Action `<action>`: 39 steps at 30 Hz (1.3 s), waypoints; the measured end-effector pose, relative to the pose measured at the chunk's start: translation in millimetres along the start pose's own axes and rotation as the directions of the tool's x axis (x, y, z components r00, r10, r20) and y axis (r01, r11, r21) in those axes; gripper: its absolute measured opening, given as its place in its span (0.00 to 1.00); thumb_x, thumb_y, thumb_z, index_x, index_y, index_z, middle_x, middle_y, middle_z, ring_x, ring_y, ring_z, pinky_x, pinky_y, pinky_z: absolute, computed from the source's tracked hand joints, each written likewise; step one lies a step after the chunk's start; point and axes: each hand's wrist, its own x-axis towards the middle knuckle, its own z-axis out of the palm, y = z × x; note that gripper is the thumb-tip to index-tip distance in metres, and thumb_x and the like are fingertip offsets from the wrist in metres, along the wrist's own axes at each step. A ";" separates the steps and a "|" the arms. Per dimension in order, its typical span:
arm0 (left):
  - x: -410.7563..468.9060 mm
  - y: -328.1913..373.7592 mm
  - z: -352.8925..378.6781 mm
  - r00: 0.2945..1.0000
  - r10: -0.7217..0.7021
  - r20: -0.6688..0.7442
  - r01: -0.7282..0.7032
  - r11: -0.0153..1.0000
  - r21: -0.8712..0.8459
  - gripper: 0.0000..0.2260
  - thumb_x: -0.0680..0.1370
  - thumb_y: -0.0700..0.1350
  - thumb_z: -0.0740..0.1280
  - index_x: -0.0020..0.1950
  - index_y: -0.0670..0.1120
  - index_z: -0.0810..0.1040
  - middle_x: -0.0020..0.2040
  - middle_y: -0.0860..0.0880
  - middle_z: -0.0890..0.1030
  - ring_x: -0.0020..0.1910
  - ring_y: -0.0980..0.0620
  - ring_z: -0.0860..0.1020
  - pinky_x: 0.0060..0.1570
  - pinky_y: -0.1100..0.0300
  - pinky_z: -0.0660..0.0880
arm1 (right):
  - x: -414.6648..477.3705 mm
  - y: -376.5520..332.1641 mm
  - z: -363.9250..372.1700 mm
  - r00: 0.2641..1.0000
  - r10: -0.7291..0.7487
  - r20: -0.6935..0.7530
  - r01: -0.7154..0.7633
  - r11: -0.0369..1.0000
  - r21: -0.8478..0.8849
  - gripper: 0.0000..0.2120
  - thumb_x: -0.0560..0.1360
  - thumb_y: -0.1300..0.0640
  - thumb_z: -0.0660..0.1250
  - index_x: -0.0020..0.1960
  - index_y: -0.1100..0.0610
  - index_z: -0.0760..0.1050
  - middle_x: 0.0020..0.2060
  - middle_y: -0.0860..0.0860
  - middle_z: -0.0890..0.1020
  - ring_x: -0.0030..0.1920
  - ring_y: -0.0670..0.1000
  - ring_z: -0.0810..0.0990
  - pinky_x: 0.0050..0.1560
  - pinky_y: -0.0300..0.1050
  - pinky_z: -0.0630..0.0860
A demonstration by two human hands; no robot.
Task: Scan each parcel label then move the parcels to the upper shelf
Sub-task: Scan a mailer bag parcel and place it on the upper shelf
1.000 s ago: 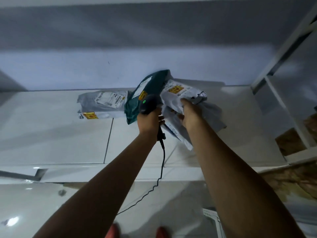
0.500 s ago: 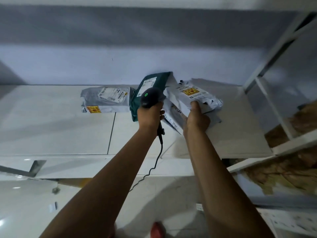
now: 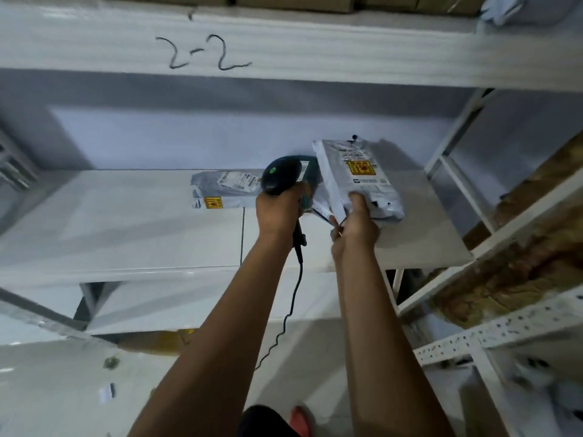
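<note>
My left hand (image 3: 279, 212) grips a black handheld scanner (image 3: 279, 176) with a green light on top; its cable (image 3: 291, 298) hangs down. My right hand (image 3: 355, 228) holds a grey parcel (image 3: 356, 178) with a white label and a yellow sticker, lifted and tilted above the white shelf (image 3: 126, 231). A teal parcel (image 3: 310, 176) is mostly hidden behind the scanner and my left hand. Another grey parcel (image 3: 227, 189) with a label and yellow sticker lies flat on the shelf to the left. More white packets (image 3: 325, 209) sit under the lifted one.
The upper shelf beam (image 3: 284, 42), marked "2-2", runs across the top, with brown boxes (image 3: 296, 0) above it. A white metal rack (image 3: 473, 216) with perforated rails stands to the right. Lower shelves and the floor lie below.
My view has tilted up, revealing the upper shelf beam. My right hand has raised the grey parcel and turned it lengthwise. The scanner stays in my left hand next to it.
</note>
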 end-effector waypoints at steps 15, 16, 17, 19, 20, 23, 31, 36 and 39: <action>-35.3 75.9 -150.1 0.996 0.036 0.083 -0.031 0.997 -0.065 0.19 0.71 0.43 0.79 0.59 0.41 0.82 0.51 0.39 0.87 0.51 0.37 0.86 0.54 0.42 0.84 | -172.6 106.0 50.6 0.973 -0.090 0.213 0.122 0.983 -0.140 0.08 0.76 0.55 0.75 0.54 0.54 0.82 0.41 0.45 0.84 0.39 0.42 0.80 0.38 0.42 0.74; -37.3 77.8 -158.8 0.996 0.035 0.083 -0.030 0.998 -0.062 0.19 0.70 0.43 0.80 0.59 0.41 0.82 0.51 0.39 0.87 0.50 0.38 0.86 0.54 0.42 0.84 | -180.4 111.0 53.4 0.970 -0.104 0.222 0.138 0.980 -0.146 0.11 0.76 0.55 0.74 0.57 0.54 0.82 0.41 0.45 0.84 0.37 0.40 0.81 0.37 0.40 0.74; -39.6 79.7 -166.9 0.996 0.034 0.082 -0.029 0.997 -0.068 0.19 0.70 0.43 0.80 0.58 0.41 0.82 0.50 0.40 0.87 0.50 0.38 0.87 0.54 0.41 0.84 | -186.9 116.1 56.3 0.966 -0.118 0.229 0.154 0.978 -0.144 0.12 0.76 0.56 0.74 0.59 0.55 0.82 0.43 0.46 0.85 0.35 0.39 0.82 0.36 0.38 0.75; -43.5 83.4 -183.3 0.997 0.029 0.078 -0.022 0.996 -0.091 0.16 0.71 0.40 0.79 0.57 0.41 0.81 0.50 0.40 0.87 0.48 0.39 0.87 0.53 0.42 0.84 | -198.5 126.7 61.5 0.959 -0.141 0.248 0.177 0.976 -0.130 0.13 0.76 0.58 0.74 0.60 0.56 0.81 0.46 0.47 0.86 0.32 0.35 0.82 0.34 0.34 0.76; -44.8 84.6 -190.5 0.997 0.026 0.076 -0.018 0.995 -0.100 0.15 0.72 0.39 0.78 0.57 0.41 0.81 0.50 0.41 0.87 0.48 0.40 0.87 0.52 0.43 0.84 | -203.4 131.3 63.2 0.955 -0.145 0.261 0.182 0.975 -0.126 0.12 0.77 0.58 0.74 0.60 0.55 0.81 0.47 0.48 0.86 0.32 0.35 0.82 0.34 0.33 0.76; -48.7 87.8 -216.8 0.997 0.019 0.075 -0.010 0.993 -0.116 0.15 0.73 0.37 0.78 0.57 0.41 0.80 0.50 0.41 0.88 0.48 0.40 0.87 0.53 0.42 0.84 | -217.0 148.0 67.5 0.944 -0.146 0.295 0.196 0.969 -0.149 0.13 0.76 0.57 0.74 0.61 0.54 0.81 0.46 0.47 0.87 0.37 0.40 0.83 0.37 0.37 0.77; -52.0 96.4 -269.6 0.996 0.019 0.090 -0.008 0.993 -0.116 0.14 0.73 0.34 0.77 0.53 0.43 0.77 0.50 0.41 0.88 0.45 0.42 0.88 0.45 0.47 0.85 | -227.2 180.1 71.2 0.934 -0.206 0.292 0.218 0.976 -0.009 0.19 0.78 0.58 0.73 0.67 0.53 0.73 0.58 0.49 0.84 0.55 0.47 0.83 0.51 0.47 0.81; -49.7 101.9 -287.9 0.992 0.060 0.109 -0.054 0.997 -0.058 0.11 0.72 0.35 0.78 0.48 0.44 0.78 0.50 0.41 0.87 0.47 0.41 0.87 0.42 0.51 0.84 | -217.9 164.2 67.2 0.952 -0.245 0.182 0.247 0.969 0.013 0.19 0.77 0.59 0.73 0.66 0.58 0.74 0.57 0.55 0.84 0.56 0.54 0.84 0.48 0.47 0.80; -48.8 105.1 -299.0 0.985 0.092 0.144 -0.089 0.996 -0.028 0.12 0.71 0.36 0.79 0.51 0.43 0.81 0.51 0.42 0.88 0.51 0.39 0.86 0.51 0.43 0.84 | -212.8 153.7 67.4 0.924 -0.262 0.280 0.286 0.957 -0.047 0.15 0.77 0.58 0.73 0.63 0.59 0.81 0.56 0.56 0.87 0.56 0.55 0.84 0.47 0.47 0.81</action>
